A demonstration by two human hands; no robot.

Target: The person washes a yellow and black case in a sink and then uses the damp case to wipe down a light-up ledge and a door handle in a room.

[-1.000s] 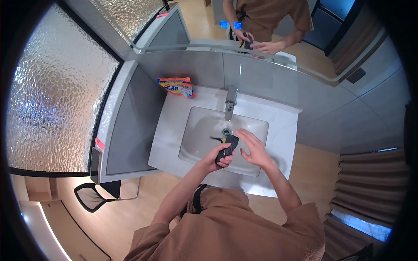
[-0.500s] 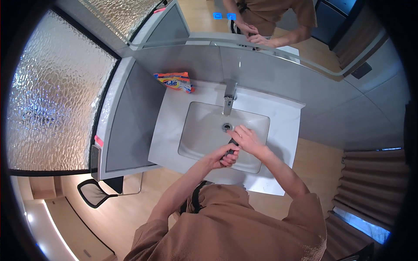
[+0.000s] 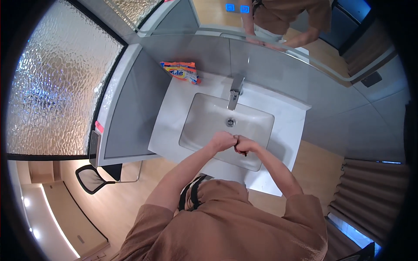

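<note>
Over the near part of the white sink [image 3: 191,115], my two hands meet knuckle to knuckle, both closed. My left hand [image 3: 223,141] is a fist with its back turned up, and its fingers are mostly hidden. Beside it, my right hand [image 3: 247,145] grips a small dark, cloth-like thing [image 3: 237,146], bunched up, with a dark bit poking out below the fingers. It runs between the two fists; its kind does not show. Beyond the hands lies the metal drain [image 3: 230,122], and a chrome faucet [image 3: 234,99] stands at the sink's back edge.
An orange detergent bag [image 3: 182,71] lies at the counter's [image 3: 163,126] back left corner. A mirror [image 3: 213,13] spans the wall behind. On the left stand a grey partition [image 3: 135,104] and a textured glass panel [image 3: 61,87]; a chair [image 3: 91,178] is behind it.
Both hands have drawn back toward me, away from the drain. The left fist has turned back-up and moved level with the right. The dark thing is now mostly hidden, and the view has shifted slightly.
</note>
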